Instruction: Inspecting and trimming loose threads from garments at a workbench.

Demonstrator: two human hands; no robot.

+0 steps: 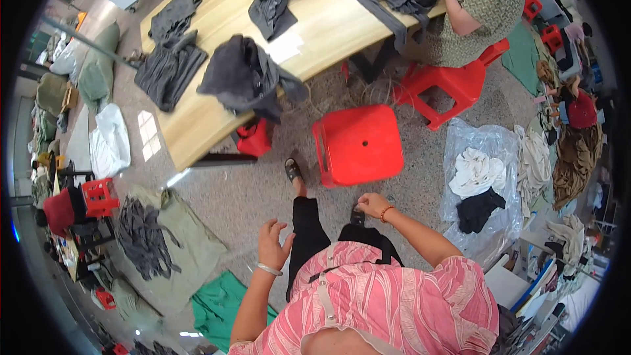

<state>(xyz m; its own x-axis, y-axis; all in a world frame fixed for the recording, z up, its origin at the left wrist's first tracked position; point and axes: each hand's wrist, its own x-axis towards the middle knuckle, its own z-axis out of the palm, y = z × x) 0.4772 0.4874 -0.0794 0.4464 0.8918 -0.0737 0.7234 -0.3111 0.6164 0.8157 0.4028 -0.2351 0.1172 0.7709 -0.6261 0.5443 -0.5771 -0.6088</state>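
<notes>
My left hand [273, 244] hangs in front of my body with its fingers apart and nothing in it. Its wrist carries a pale bangle [269, 269]. My right hand [373, 206] is held low in front, fingers curled close together, with no object visible in it. A red plastic stool [360, 145] stands just beyond my hands, nearest the right one, touched by neither. On the corner of the wooden table [197, 125] ahead lies a bunched dark grey garment [240, 75], its edge hanging over the side. More dark grey garments [172, 69] lie to its left.
Across the table sits a co-worker [483, 10] with hands on dark cloth, on a red chair [450, 89]. White and black cloths [476, 171] lie on clear plastic sheeting at right. At left, dark strips [146, 238] rest on a drab floor cloth, near green fabric [220, 306].
</notes>
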